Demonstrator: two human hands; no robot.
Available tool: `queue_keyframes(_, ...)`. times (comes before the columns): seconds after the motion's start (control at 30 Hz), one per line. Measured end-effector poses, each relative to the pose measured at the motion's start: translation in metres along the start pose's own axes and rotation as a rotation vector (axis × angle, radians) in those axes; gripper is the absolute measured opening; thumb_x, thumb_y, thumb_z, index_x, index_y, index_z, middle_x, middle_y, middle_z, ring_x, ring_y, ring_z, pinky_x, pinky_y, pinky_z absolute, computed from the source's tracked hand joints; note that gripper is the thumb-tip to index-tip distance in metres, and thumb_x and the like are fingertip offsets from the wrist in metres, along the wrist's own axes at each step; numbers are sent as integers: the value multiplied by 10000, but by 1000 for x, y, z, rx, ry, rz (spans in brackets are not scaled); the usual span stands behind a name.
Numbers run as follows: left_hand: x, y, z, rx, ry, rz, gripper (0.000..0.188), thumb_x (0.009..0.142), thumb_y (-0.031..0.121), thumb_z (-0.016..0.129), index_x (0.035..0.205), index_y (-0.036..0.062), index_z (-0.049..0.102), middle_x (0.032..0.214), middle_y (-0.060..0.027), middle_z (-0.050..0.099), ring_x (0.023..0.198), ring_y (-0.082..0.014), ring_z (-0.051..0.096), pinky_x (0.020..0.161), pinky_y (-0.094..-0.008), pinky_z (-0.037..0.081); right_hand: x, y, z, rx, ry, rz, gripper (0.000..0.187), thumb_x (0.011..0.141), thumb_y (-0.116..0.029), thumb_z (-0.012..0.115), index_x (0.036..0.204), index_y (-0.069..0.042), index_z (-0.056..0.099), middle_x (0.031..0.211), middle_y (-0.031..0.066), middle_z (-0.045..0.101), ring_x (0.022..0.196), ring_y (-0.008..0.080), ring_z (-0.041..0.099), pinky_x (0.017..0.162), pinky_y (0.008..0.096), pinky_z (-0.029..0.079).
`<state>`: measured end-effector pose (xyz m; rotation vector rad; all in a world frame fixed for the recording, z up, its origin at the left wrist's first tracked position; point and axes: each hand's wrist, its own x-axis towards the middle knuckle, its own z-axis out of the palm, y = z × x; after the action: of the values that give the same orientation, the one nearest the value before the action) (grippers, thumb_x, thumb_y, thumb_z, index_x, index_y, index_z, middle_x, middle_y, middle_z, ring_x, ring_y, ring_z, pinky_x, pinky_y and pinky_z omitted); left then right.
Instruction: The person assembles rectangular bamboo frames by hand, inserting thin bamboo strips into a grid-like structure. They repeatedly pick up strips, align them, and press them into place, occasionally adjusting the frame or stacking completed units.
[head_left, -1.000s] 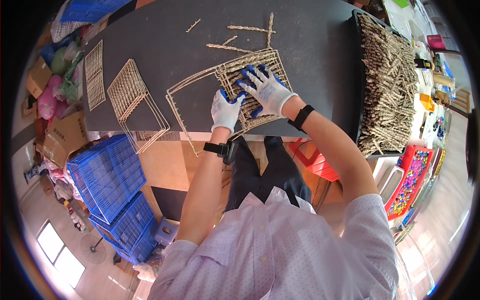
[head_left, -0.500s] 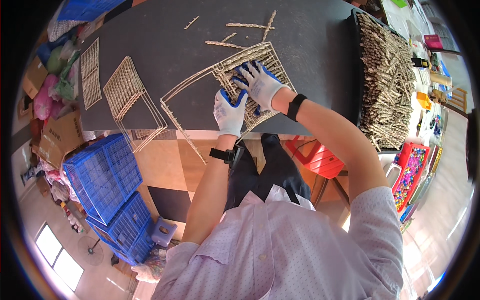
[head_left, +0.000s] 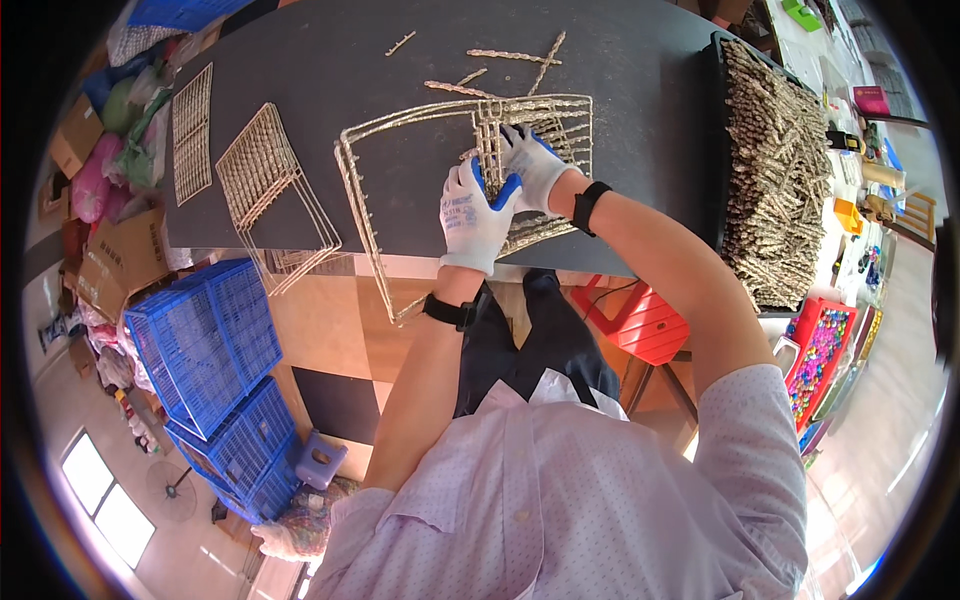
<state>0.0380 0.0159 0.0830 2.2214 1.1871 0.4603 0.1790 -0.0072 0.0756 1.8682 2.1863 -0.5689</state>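
A beige frame point(head_left: 363, 210) of rope-like twisted strands lies on the dark table, its near left corner jutting past the front edge. Its left part is open; crosswise strands fill the right part. At its middle, an upright bundle of twisted strips point(head_left: 488, 135) stands between my gloved hands. My left hand point(head_left: 470, 215), in a white glove with a blue palm, is closed round the bundle's near end. My right hand point(head_left: 535, 168), gloved alike, has its fingers bent against the bundle's right side. The palms partly hide what is gripped.
Loose twisted strips point(head_left: 515, 55) lie beyond the frame. Two more beige frames, one flat point(head_left: 193, 133) and one partly filled point(head_left: 262, 165), rest at left. A black tray point(head_left: 715, 150) heaped with strips stands at right. Blue crates point(head_left: 205, 340) and a red stool point(head_left: 650, 322) stand below the table.
The frame has turned clockwise and its strips have been drawn up into a bundle at the middle. My right hand has gone from lying spread on the strands to bent fingers beside the bundle.
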Motion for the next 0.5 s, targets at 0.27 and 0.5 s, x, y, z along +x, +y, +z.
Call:
queue_keyframes(0.27,2,23,-13,-37,-84,-78,582,774,281,753,1212,12,479,1131,-190,563,1014,-371,579,856,-436,468,11,-14,9,1984,41,403,636,886,-521,472,1370,-109,445,1382,147,467,1273,330,423,1070,426,323)
queue_keyframes(0.5,-10,54,-26,-157,-72,-59,518,789,187,734,1190,-12,474,1043,-211,611,957,-380,607,805,-428,481,37,-3,61,3626,-1495,-1076,500,1012,-495,281,1317,-150,476,1210,69,604,1089,216,571,954,323,426)
